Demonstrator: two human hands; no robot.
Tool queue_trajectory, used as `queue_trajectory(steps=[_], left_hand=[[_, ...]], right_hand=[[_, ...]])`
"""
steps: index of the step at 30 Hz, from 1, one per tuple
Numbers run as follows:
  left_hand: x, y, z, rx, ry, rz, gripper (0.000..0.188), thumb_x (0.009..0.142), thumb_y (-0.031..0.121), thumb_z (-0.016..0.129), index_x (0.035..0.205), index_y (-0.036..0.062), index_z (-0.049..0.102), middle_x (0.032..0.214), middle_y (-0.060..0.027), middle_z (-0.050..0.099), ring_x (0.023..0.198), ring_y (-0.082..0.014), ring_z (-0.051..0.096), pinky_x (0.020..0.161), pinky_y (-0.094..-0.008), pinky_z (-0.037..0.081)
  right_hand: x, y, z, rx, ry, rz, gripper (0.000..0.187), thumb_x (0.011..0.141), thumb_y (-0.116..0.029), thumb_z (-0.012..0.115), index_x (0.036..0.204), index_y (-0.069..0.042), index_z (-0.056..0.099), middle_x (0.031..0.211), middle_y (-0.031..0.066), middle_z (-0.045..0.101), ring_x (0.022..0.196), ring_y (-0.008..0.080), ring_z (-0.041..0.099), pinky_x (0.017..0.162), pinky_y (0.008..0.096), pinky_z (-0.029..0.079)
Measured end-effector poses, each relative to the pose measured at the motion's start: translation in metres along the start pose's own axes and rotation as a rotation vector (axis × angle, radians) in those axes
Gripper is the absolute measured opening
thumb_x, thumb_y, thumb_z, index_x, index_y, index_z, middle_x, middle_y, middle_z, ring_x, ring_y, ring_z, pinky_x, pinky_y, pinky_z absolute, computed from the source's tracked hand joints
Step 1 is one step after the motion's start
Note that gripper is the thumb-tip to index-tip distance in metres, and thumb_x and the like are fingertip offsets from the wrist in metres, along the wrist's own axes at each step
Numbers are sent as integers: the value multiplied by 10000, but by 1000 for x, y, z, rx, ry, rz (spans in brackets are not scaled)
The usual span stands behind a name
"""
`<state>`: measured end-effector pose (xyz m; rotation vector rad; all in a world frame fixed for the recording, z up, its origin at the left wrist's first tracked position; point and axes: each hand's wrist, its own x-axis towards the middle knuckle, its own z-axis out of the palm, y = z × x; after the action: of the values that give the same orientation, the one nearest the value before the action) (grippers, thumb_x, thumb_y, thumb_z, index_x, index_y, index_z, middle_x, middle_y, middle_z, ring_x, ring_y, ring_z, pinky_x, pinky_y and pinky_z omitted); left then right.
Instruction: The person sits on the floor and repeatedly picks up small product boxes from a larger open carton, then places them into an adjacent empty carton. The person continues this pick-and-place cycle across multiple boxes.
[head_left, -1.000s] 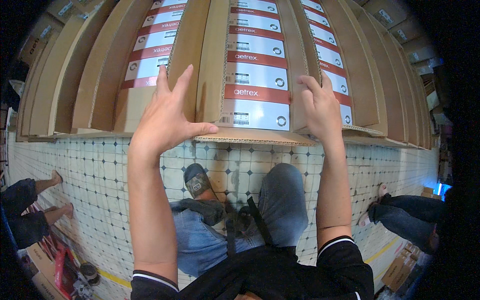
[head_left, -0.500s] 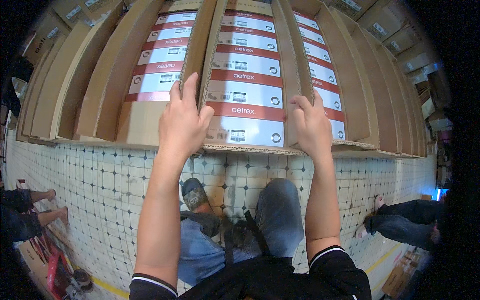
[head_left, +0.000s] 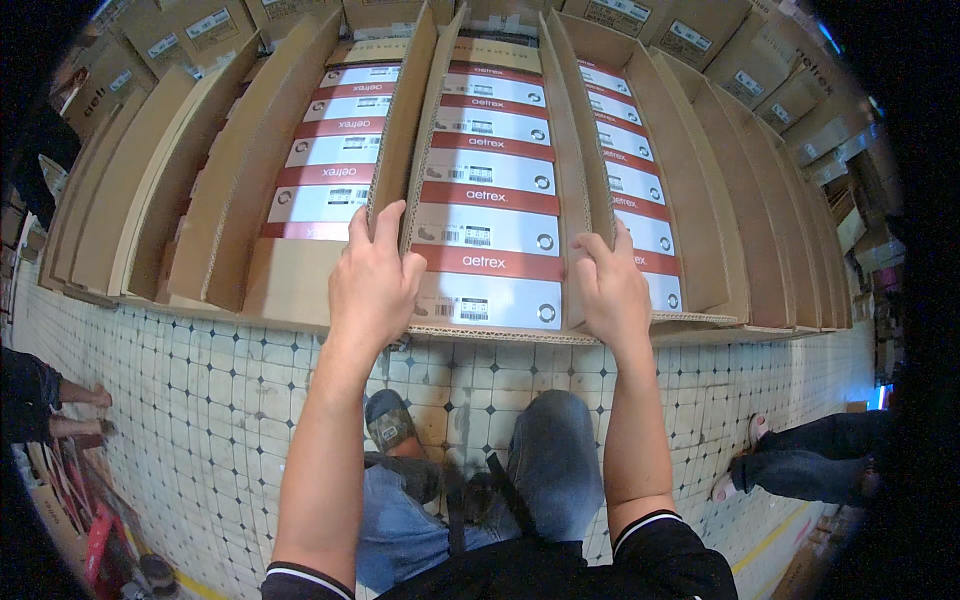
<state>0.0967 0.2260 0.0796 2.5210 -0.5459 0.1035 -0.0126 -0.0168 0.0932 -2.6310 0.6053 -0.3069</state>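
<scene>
In front of me stands an open cardboard carton (head_left: 505, 333) with a column of white and red shoe boxes (head_left: 490, 234) inside. My left hand (head_left: 374, 285) is closed over the upright flaps at its left side, fingers hooked over the cardboard edge (head_left: 388, 165) and thumb towards the boxes. At the opposite side, my right hand (head_left: 612, 290) grips the right flap (head_left: 572, 150), its fingertips partly hidden behind the cardboard. Neither hand is on a shoe box.
Open cartons with raised flaps stand in a row on both sides, including a left carton (head_left: 290, 290) with similar shoe boxes. Closed cartons (head_left: 690, 40) are stacked behind. Other people's legs show at the left (head_left: 75, 400) and right (head_left: 810, 465) on the tiled floor (head_left: 220, 420).
The cartons and both hands sit lower in the picture, and more stacked cartons show at the back. Both hands remain on the flaps.
</scene>
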Motion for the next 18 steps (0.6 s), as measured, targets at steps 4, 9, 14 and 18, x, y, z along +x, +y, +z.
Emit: queue_trajectory(steps=[4, 9, 14, 18], left_hand=[[0, 0, -1, 12, -5, -3, 550, 883, 220, 531, 1407, 77, 448, 1386, -352, 442, 1090, -492, 615, 934, -541, 505], [0, 1, -2, -2, -17, -9, 531, 881, 215, 537, 1389, 82, 463, 1383, -349, 440, 1090, -494, 610, 929, -546, 503], [-1, 1, -2, -13, -26, -15, 521, 875, 215, 547, 1376, 93, 474, 1383, -348, 435, 1078, -496, 609, 919, -548, 506], [0, 2, -2, -14, -12, -12, 535, 867, 229, 560, 1379, 98, 474, 1377, -346, 440, 1075, -499, 608, 917, -547, 506]], right_hand=[[0, 3, 3, -16, 23, 0, 374, 899, -251, 437, 1158, -103, 663, 1459, 282, 433, 1091, 465, 621, 938, 480, 500], [2, 5, 5, -44, 57, -42, 341, 904, -281, 468, 1139, -149, 676, 1472, 261, 424, 945, 431, 686, 854, 499, 545], [0, 3, 2, -12, -3, 18, 367, 894, -246, 449, 1157, -105, 663, 1453, 296, 431, 1079, 465, 627, 924, 490, 506], [1, 2, 1, -23, 7, 2, 361, 897, -258, 455, 1155, -118, 666, 1461, 292, 422, 1042, 458, 644, 907, 499, 517]])
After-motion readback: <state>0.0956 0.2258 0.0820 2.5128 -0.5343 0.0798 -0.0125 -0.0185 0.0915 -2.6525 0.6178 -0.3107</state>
